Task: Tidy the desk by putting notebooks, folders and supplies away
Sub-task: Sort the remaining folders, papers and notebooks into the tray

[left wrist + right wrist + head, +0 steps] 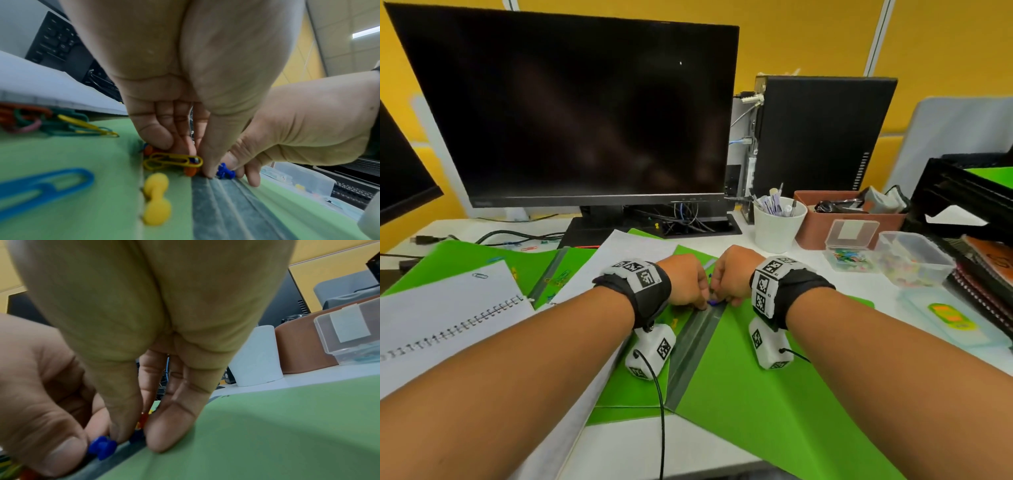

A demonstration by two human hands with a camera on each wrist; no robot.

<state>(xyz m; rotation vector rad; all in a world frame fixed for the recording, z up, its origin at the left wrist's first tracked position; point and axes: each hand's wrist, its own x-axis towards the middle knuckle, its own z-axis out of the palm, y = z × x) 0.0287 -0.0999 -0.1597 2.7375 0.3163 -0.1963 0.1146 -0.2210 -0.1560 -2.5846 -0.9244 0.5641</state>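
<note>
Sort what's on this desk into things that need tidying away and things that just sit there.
To tidy: open green folder, spiral notebook, blue push pin between left hand and right hand, yellow paper clip.

Just there: monitor, white pen cup, brown box.

A white desk (835, 284) is carrying open green folders (750, 394), a spiral notebook (441, 315), loose paper clips (517, 246), a monitor (571, 113), a white pen cup (777, 226), a brown box (822, 222) and clear plastic containers (914, 260).
</note>
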